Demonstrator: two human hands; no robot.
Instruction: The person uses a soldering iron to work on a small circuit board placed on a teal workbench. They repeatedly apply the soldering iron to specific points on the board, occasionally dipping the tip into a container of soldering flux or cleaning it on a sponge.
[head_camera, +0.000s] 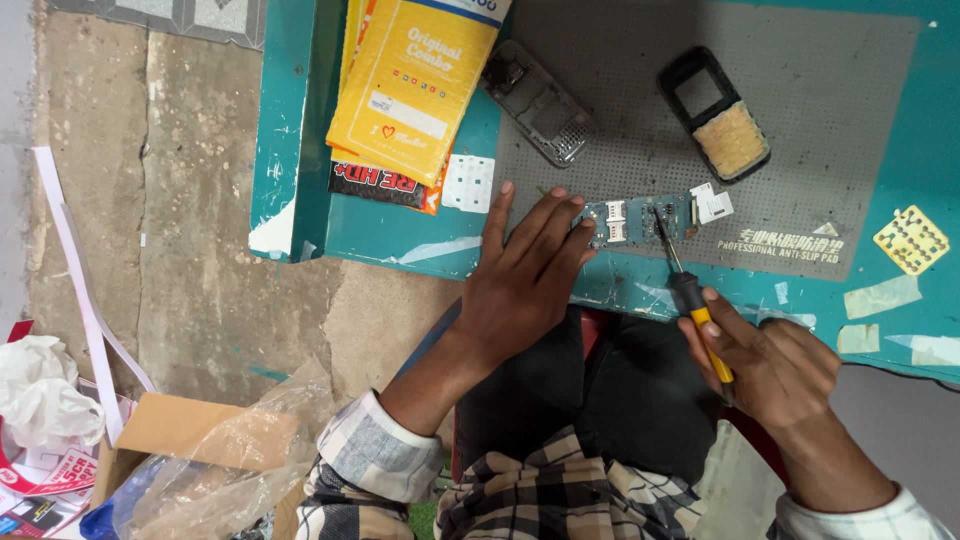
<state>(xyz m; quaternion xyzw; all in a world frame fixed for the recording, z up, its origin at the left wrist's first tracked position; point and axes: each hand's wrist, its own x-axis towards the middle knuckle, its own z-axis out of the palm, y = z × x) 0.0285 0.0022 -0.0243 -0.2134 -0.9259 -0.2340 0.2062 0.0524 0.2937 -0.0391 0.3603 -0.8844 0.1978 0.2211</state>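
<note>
- Nearest the head camera were my checked sleeves and dark lap, below the near edge of the teal tabletop (300, 130).
- My right hand (765, 365) was closed around the yellow-and-black screwdriver (690, 295), thumb and fingers wrapped on the handle, the thin shaft angled up and away from me.
- Its tip rested on the small blue circuit board (640, 220), which lay on the near edge of the grey anti-slip mat (620, 110), close to the tabletop's near edge.
- My left hand (520, 275) lay flat with the fingers spread, fingertips pressing the board's left end; it gripped nothing.
- I judged the step in hand to be working a screw on the board; whether the tip sat in a screw head was too small to tell.
- The next move, I judged, called for the left fingers pinning the board while the driver stayed in line with the screw.
- Farther back on the mat lay a grey phone frame (540, 100) and a black phone housing (715, 115).
- Yellow packets (415, 80) were stacked toward the far left corner, with a white keypad sheet (468, 183) just beside them.
</note>
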